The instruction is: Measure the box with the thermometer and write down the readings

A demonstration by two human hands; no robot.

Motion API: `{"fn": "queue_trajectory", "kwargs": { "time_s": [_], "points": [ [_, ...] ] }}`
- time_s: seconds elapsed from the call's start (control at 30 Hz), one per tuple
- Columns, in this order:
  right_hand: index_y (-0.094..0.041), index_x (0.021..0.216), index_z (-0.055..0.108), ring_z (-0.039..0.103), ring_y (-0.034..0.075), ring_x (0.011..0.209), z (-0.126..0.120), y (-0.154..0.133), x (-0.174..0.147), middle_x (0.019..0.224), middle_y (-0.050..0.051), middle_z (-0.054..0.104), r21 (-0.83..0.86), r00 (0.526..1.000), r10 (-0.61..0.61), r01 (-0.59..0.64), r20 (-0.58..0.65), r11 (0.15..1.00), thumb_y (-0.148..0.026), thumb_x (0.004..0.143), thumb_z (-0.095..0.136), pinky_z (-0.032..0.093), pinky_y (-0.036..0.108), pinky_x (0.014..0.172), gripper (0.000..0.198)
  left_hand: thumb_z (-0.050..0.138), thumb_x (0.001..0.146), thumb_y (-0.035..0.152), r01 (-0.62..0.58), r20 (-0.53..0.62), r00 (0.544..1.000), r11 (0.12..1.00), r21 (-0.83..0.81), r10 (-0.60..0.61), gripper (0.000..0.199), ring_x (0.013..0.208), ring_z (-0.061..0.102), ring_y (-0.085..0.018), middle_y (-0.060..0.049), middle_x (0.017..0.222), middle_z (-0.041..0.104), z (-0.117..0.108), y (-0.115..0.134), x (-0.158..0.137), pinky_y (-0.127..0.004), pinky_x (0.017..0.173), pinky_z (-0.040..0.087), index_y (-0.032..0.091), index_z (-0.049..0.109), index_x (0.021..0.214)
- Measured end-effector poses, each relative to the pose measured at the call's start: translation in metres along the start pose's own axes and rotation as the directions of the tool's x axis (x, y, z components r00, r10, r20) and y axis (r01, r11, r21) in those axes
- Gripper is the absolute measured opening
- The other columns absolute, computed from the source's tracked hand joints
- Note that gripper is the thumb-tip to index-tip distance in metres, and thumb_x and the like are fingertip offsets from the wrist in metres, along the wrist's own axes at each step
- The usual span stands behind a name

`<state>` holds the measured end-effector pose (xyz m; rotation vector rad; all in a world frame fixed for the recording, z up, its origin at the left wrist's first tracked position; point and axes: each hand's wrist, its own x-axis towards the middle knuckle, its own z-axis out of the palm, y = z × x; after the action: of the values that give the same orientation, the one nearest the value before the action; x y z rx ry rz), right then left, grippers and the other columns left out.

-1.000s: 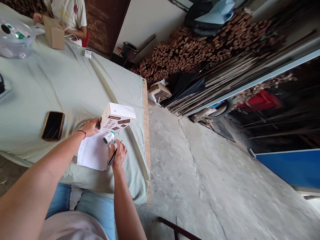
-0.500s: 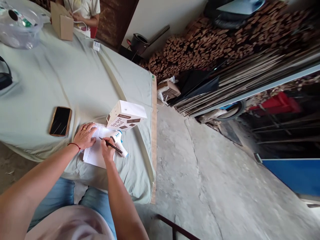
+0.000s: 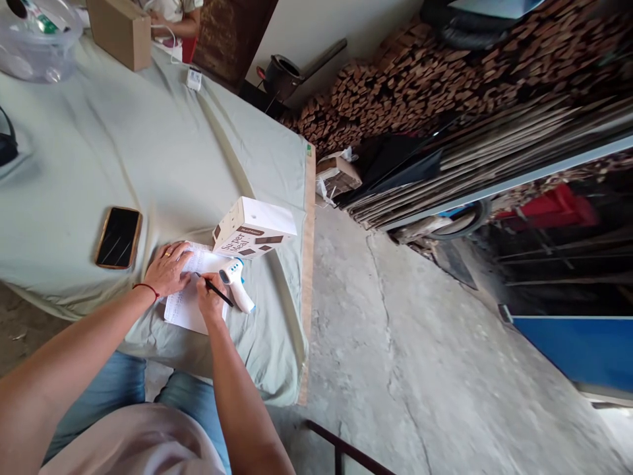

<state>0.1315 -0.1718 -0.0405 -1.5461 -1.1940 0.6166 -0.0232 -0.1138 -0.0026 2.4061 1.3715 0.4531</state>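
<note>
Right hand [image 3: 210, 300] pinched shut on a black pen [image 3: 212, 289], tip down on the sheet [image 3: 190, 307]; the barrel runs out toward 4 o'clock from the fingers

Left hand [image 3: 168, 267] lies flat and open on the sheet's upper left part, palm down, gripping nothing; ring on one finger, red cord on the wrist. The two hands sit just beside each other, left at 10 o'clock of the right

Sheet is white with lines of small print, flat on the cloth [image 3: 123, 152] near the table's near edge. Thermometer [image 3: 236, 282], white with blue trim, lies just at 3 o'clock of the right hand, partly on the sheet, touching neither hand as far as the view shows

White box [image 3: 254, 227] with brown lettering stands at 1 o'clock of the hands, just beyond the sheet. Phone [image 3: 119, 237], dark screen up, lies at 9 o'clock of the left hand, apart from it

Far end, 11 o'clock: brown carton [image 3: 119, 30], clear tub [image 3: 39, 43], and another person's forearm [image 3: 180, 26] behind the carton
</note>
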Motion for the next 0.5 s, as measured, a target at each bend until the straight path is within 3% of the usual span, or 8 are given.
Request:
{"fn": "queue_trajectory", "kwargs": {
  "time_s": [0.5],
  "points": [
    [-0.024, 0.077, 0.059, 0.053, 0.017, 0.064, 0.0018, 0.0034, -0.0001, 0.067, -0.002, 0.062, 0.010, 0.998, 0.045, -0.045, -0.038, 0.999, -0.042, 0.084, 0.054, 0.049, 0.033, 0.069, 0.020, 0.059, 0.088, 0.030, 0.000, -0.007, 1.000, 1.000, -0.001, 0.000, 0.055, 0.149, 0.042, -0.033, -0.009, 0.161, 0.046, 0.0019, -0.0020, 0.0008, -0.053, 0.128, 0.026, 0.028, 0.055, 0.142]
  ]
}}
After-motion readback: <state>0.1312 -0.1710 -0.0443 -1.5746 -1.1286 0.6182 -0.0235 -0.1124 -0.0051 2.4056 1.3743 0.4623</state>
